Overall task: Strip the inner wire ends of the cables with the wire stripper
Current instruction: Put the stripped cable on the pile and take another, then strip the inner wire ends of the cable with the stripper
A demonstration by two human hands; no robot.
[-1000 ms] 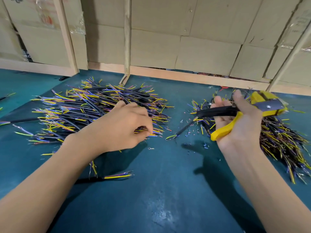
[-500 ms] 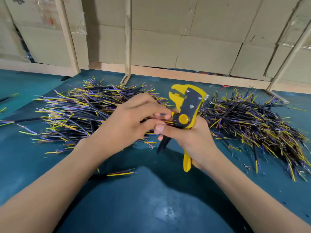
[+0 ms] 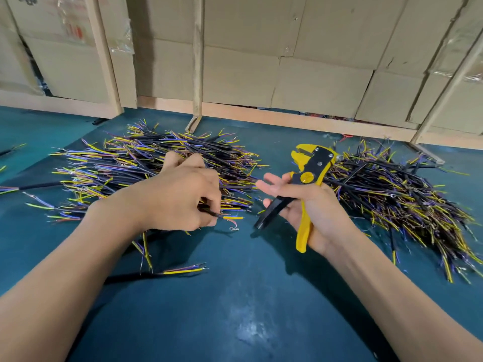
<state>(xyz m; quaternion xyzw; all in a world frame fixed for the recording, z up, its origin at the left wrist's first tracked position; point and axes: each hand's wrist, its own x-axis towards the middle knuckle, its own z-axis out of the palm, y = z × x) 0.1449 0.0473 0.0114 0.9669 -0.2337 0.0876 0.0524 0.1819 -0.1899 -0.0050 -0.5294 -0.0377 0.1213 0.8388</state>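
- Nearest the person, one loose cable (image 3: 167, 272) lies on the bench (image 3: 248, 309), its yellow wire ends pointing right.
- The left hand (image 3: 183, 199) sits at the near edge of the left pile (image 3: 146, 163), fingers curled and pinching a black cable (image 3: 222, 216). Its yellow inner ends stick out to the right, toward the other hand.
- The right hand (image 3: 308, 205) is just to the right, apart from the left. Its palm and lower fingers wrap the stripper (image 3: 307, 184), while the upper fingers look spread; the grip is partly hidden, so this is a judgement.
- The stripper stands nearly upright, head away from the person, handles splayed.
- The pinched cable's long axis runs left to right, so its ends must travel right and up to meet the stripper head; the left hand is the nearer one to do this.
- Farther right lies the right pile (image 3: 397, 194); cardboard (image 3: 287, 61) backs the bench.
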